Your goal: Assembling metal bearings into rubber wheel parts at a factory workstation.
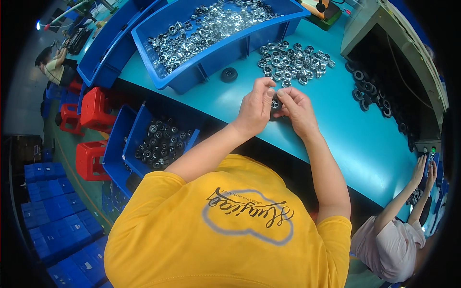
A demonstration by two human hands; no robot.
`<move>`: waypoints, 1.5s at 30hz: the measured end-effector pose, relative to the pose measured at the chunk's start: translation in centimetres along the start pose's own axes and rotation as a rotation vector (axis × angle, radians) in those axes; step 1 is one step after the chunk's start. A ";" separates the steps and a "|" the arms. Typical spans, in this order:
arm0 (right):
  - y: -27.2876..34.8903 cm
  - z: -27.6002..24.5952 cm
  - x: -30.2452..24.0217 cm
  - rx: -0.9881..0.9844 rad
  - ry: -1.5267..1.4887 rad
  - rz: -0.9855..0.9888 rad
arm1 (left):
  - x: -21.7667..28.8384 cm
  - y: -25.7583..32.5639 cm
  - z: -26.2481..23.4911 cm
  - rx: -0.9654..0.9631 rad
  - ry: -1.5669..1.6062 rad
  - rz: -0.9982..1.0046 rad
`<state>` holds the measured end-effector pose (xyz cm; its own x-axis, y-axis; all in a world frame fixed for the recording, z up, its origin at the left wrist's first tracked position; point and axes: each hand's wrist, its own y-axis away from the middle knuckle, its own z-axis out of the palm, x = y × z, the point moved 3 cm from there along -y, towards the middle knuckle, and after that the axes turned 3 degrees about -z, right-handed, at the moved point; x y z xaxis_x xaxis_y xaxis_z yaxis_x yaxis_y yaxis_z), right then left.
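Observation:
My left hand (256, 106) and my right hand (297, 109) meet above the teal table (345, 139), both pinching one small black round part (275, 103) with a silvery centre. Fingers hide most of it. Just beyond my hands lies a loose pile of shiny metal rings (294, 62). A single black wheel-like part (229, 75) rests on the table to the left of that pile.
A blue bin (192, 77) full of metal rings stands at the far left of the table. A lower blue bin (139, 153) holds dark assembled parts. Black rings (372, 93) line the right. Another person (394, 240) works at right. Red stools (93, 110) stand left.

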<state>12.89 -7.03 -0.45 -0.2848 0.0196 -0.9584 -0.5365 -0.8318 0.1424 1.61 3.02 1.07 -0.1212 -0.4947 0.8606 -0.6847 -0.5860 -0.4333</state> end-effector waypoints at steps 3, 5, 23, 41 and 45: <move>0.3 -0.2 -0.1 -0.061 0.022 0.041 | -0.1 0.2 -0.3 -0.049 -0.018 0.061; 0.4 -0.1 0.0 -0.076 -0.058 0.014 | 0.1 0.0 -0.3 -0.021 -0.011 0.113; 0.3 -0.3 0.0 0.126 -0.096 -0.225 | 0.4 -0.3 -0.7 -0.256 0.086 0.001; 0.0 -1.0 0.4 0.061 -0.104 -0.154 | 0.4 -1.4 -1.4 -0.319 -0.074 0.174; 0.2 -0.2 -0.5 0.102 -0.051 -0.186 | 0.3 -1.6 -2.1 -0.382 -0.043 0.026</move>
<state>13.08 -7.27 -0.02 -0.2117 0.1981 -0.9570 -0.6603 -0.7509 -0.0094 1.16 5.20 2.59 -0.1178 -0.5375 0.8350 -0.9012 -0.2953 -0.3173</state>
